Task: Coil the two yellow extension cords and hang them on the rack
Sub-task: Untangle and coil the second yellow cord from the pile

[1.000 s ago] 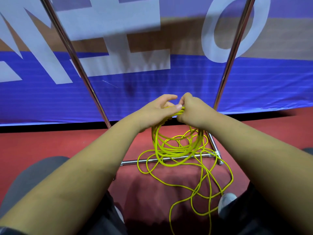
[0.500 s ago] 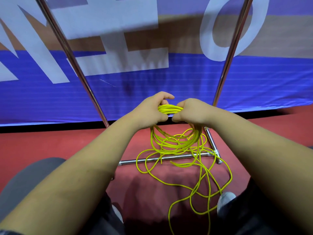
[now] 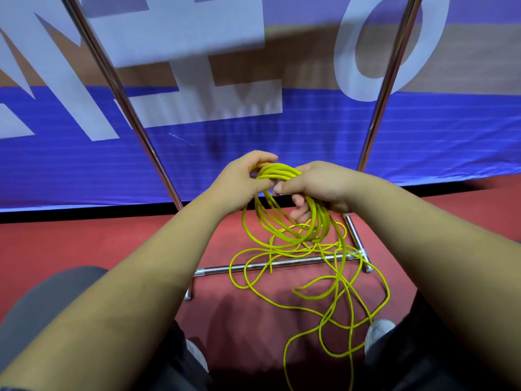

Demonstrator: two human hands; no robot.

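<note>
Loose yellow extension cord [image 3: 315,297] lay tangled on the floor [image 3: 141,249] at your feet, crossing the rack base bar [image 3: 298,262]. Above it, your left hand [image 3: 239,184] and right hand [image 3: 318,184] both gripped the part-formed coil [image 3: 277,168]. The next loop likely required untangled slack.

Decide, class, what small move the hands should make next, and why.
Probably the right hand lifts another loop off the floor into the coil held with the left hand, since much loose cord lies tangled over the rack base bar.
</note>
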